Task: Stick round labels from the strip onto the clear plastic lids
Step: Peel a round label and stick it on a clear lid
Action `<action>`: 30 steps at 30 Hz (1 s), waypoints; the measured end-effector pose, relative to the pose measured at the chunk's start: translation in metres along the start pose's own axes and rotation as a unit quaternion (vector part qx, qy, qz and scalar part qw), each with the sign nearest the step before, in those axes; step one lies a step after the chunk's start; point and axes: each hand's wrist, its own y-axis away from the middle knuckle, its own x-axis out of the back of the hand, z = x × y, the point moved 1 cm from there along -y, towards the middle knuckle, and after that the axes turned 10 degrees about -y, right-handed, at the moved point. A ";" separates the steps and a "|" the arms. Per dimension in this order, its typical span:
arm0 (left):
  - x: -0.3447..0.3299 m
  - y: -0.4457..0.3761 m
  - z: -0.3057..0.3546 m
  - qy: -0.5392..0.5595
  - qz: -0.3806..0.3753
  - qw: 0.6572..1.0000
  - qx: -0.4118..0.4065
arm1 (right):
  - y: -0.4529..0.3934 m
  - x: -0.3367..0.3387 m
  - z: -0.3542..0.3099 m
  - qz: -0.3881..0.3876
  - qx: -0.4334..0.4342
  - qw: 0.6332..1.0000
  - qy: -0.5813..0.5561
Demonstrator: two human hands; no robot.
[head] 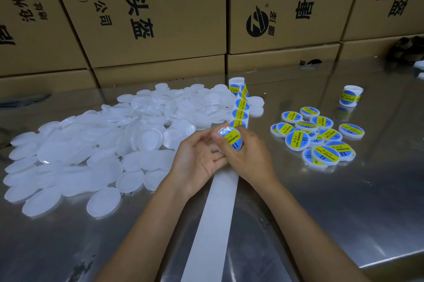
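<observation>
1. Head view: a lid [230, 139] carrying a blue and yellow label sits between both hands, above the near middle of the steel surface [344, 201].
2. The right hand [246, 155] curls round the lid from the right, its thumb on the lid's left edge.
3. The left hand [197, 157] lies palm up with fingers relaxed and spread beneath the lid; whether it touches the lid I cannot tell.
4. The strip [239, 107] runs from a roll [236, 85] at the back down to the hands, with round labels still on it.
5. Below the hands the bare backing [213, 224] stretches toward the near edge.
6. Left of the hands lies a wide heap of plain lids [91, 144], many overlapping.
7. Right of the hands sits a smaller cluster of labelled lids [319, 137], some stacked on one another.
8. A second roll [350, 95] stands behind that cluster, apart from it.
9. Cardboard boxes [149, 13] with black printed characters are stacked along the back of the surface.
</observation>
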 end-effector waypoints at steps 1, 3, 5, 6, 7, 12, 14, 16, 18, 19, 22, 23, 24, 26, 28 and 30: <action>0.000 0.001 0.000 -0.011 0.000 1.000 -0.001 | 0.000 0.001 0.000 0.006 -0.005 1.000 0.010; -0.002 0.002 0.000 -0.040 -0.003 0.999 -0.005 | 0.000 0.002 0.002 0.009 -0.013 1.000 0.003; -0.003 0.001 -0.001 -0.077 -0.005 0.997 -0.017 | -0.001 0.002 0.003 0.009 -0.010 1.000 -0.010; -0.002 0.001 -0.002 -0.095 0.000 0.995 -0.025 | -0.002 0.002 0.004 0.006 -0.007 1.000 -0.022; -0.002 0.000 -0.003 -0.111 0.009 0.993 -0.031 | -0.002 0.002 0.004 0.001 -0.006 0.999 -0.041; -0.001 -0.001 -0.002 -0.082 0.049 0.994 -0.045 | -0.003 0.004 0.003 -0.011 -0.067 0.978 -0.195; 0.000 -0.001 0.000 -0.046 0.068 0.995 -0.056 | 0.000 0.001 0.003 -0.046 -0.047 0.981 -0.184; 0.002 -0.001 0.001 -0.016 0.083 0.994 -0.064 | 0.002 -0.003 0.005 -0.068 -0.018 0.993 -0.092; 0.003 -0.002 0.002 0.014 0.092 0.993 -0.067 | 0.002 -0.006 0.007 -0.061 -0.004 0.998 -0.003; 0.003 -0.002 0.002 0.021 0.092 0.993 -0.069 | 0.001 -0.006 0.009 -0.046 0.002 0.999 0.025; 0.002 -0.003 0.002 -0.004 0.077 0.994 -0.078 | -0.001 -0.004 0.011 -0.001 0.021 0.999 0.048; 0.003 -0.003 0.001 -0.024 0.076 0.993 -0.082 | -0.001 -0.004 0.010 0.003 0.029 0.999 0.035; 0.003 -0.003 0.001 -0.046 0.078 0.992 -0.088 | -0.001 -0.004 0.009 0.004 0.034 0.999 0.011; 0.005 -0.004 0.000 -0.093 0.096 0.986 -0.097 | -0.001 -0.003 0.006 0.008 0.027 0.998 -0.050; 0.007 -0.004 -0.002 -0.137 0.123 0.978 -0.094 | -0.002 0.000 0.005 0.008 0.011 0.996 -0.089; 0.007 -0.003 -0.004 -0.179 0.145 0.968 -0.098 | -0.002 0.002 0.006 0.005 0.006 0.996 -0.094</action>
